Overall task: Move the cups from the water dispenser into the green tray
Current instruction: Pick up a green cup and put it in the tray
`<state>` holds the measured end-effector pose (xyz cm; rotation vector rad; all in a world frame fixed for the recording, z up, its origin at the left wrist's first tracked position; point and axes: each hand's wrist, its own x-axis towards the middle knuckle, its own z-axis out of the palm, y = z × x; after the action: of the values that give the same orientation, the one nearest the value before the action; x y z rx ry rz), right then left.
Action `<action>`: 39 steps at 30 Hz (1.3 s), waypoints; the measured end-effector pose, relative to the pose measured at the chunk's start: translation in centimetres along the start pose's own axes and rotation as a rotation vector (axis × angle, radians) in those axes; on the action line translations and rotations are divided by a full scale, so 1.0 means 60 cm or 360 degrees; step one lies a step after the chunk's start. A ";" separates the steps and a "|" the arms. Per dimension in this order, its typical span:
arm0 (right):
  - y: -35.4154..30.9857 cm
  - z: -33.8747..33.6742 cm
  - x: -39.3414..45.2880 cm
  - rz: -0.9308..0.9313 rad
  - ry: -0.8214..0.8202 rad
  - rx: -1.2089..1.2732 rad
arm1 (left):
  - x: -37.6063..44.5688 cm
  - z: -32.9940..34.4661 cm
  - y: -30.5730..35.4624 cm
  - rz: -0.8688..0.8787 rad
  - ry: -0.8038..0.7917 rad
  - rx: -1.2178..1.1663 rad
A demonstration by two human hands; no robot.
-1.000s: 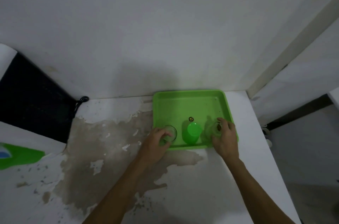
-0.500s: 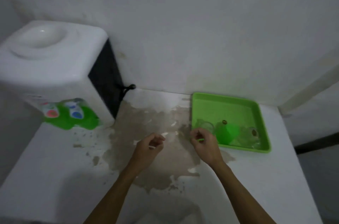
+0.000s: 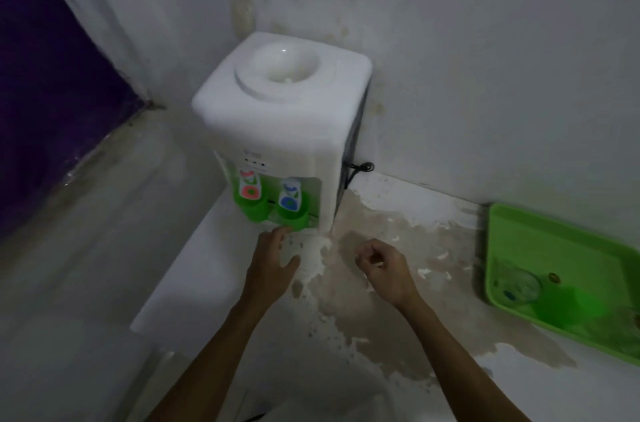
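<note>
I am looking down over both forearms, and nearest to me the worn table is showing a wide brown patch where its surface has peeled. Taking the water dispenser as my landmark, the right hand is hovering in front of it and off to its right, fingers curled loosely inward and holding nothing; I judge it is waiting its turn. The left hand is reaching straight toward the dispenser's front, fingers spread and gripping nothing, its fingertips arriving just short of the nearer of two green cups.

Those cups are sitting in the dispenser's recess, each under a tap: the right green cup under the blue tap, the left green cup under the red tap. Placed there, they are presumably standing to catch drips, and they are what is left to carry.

Well to the right of the dispenser, against the wall, the green tray is lying partly cut off by the picture's edge. Inside it I am making out a clear glass and a blurred green shape that may be another cup; anything further right is lost to blur and the frame. The light is dim, so whether the cups hold water I cannot tell. A black cord is looping out from behind the dispenser.
</note>
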<state>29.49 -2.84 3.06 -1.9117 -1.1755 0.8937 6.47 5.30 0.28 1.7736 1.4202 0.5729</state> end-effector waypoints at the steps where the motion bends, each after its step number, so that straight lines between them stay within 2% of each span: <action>1: -0.005 0.010 0.006 -0.0004 -0.0006 0.0010 | 0.011 -0.008 -0.006 0.0036 0.0003 0.0031; 4: -0.020 0.037 0.027 -0.0033 -0.0010 0.0006 | 0.048 -0.027 -0.016 0.0151 0.0005 0.0060; 14: -0.014 0.046 0.031 0.0019 0.0068 -0.0025 | 0.101 -0.023 -0.020 0.0189 0.0031 0.0303; 19: 0.007 0.046 0.017 0.0048 0.0034 -0.0052 | 0.088 -0.008 -0.021 0.0059 -0.0063 0.0138; 25: 0.017 0.045 -0.003 0.0068 0.0004 0.0101 | 0.057 0.026 0.005 -0.0114 -0.0165 -0.0161; 28: 0.020 0.034 -0.025 0.0112 -0.0011 0.0289 | 0.044 0.050 0.038 -0.0133 -0.0180 -0.0298; 31: 0.025 0.016 -0.049 0.0307 -0.0032 0.0585 | 0.030 0.077 0.081 -0.0129 -0.0253 -0.0439; 35: 0.034 -0.023 -0.077 0.0677 -0.0028 0.1205 | 0.007 0.118 0.140 -0.0070 -0.0309 -0.0535; 39: 0.057 -0.067 -0.099 0.0818 0.0058 0.1732 | -0.019 0.166 0.184 0.0029 -0.0281 -0.0597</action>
<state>32.29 -10.27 3.36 -1.2630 -0.0301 1.3724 20.25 0.48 3.24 1.4981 1.0955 0.6296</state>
